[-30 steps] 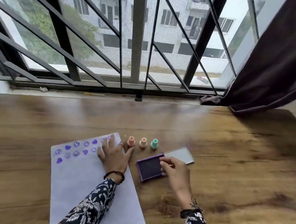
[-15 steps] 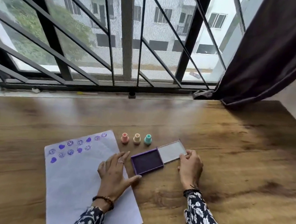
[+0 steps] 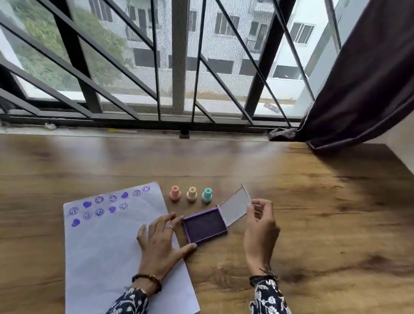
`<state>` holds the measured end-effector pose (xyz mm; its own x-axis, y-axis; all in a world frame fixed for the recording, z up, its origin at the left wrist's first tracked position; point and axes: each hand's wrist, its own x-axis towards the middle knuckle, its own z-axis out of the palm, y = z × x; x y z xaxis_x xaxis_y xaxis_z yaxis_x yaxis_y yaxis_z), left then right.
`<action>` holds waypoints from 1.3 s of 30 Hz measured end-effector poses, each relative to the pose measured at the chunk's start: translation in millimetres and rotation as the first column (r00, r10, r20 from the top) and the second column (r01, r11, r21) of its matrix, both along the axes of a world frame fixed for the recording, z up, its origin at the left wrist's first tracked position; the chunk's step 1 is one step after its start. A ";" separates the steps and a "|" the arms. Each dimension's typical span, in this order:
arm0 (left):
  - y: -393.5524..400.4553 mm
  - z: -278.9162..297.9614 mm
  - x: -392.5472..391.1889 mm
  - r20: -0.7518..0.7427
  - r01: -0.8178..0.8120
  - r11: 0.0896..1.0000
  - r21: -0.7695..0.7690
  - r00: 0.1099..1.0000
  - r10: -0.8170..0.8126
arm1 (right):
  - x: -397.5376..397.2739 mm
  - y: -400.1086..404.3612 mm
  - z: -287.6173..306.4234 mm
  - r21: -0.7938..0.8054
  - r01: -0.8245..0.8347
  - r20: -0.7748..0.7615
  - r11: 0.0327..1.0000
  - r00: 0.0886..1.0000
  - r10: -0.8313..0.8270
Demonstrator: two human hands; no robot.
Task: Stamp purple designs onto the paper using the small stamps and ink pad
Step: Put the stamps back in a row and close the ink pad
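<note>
A white paper [image 3: 114, 256] lies on the wooden table, with several purple hearts and smiley stamps [image 3: 100, 207] along its top edge. Three small stamps stand in a row beyond it: pink [image 3: 175, 193], cream [image 3: 191, 194] and teal [image 3: 207, 195]. The purple ink pad [image 3: 204, 225] sits open just below them. Its clear lid [image 3: 234, 207] is tilted up off the table, pinched at the far edge by my right hand [image 3: 260, 232]. My left hand [image 3: 162, 244] rests flat on the paper, fingers spread, thumb and fingertips touching the pad's left side.
The wooden table [image 3: 322, 243] runs to a window sill with a black metal grille [image 3: 176, 70] behind. A dark curtain [image 3: 392, 72] hangs at the back right, its hem on the table corner. A white wall stands at the far right.
My right hand left the pad, took the lid's far edge and lifted it off the table. My left hand slid from the paper's top down to the pad's left side.
</note>
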<state>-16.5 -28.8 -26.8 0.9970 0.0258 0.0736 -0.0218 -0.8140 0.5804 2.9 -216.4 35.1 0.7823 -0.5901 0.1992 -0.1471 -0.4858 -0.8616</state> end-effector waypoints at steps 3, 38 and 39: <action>-0.9 0.3 0.7 -0.005 -0.007 1.000 0.003 1.000 0.007 | -21.2 23.1 2.8 -0.308 -0.175 0.000 0.935 0.983 0.184; 6.8 -4.3 5.3 -0.037 0.051 0.994 -0.093 0.998 -0.055 | -30.1 64.0 -26.1 -0.308 -0.408 -0.468 0.859 0.852 0.237; 6.5 -4.2 5.7 -0.044 0.049 0.994 -0.100 0.998 -0.054 | -30.1 64.2 -26.2 -0.311 -0.411 -0.476 0.857 0.848 0.234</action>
<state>-10.8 -22.3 -31.0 0.9994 -0.0210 0.0269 -0.0335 -0.7510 0.6594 -27.2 -152.2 8.9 0.9725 -0.2315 -0.0252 -0.2140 -0.8462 -0.4880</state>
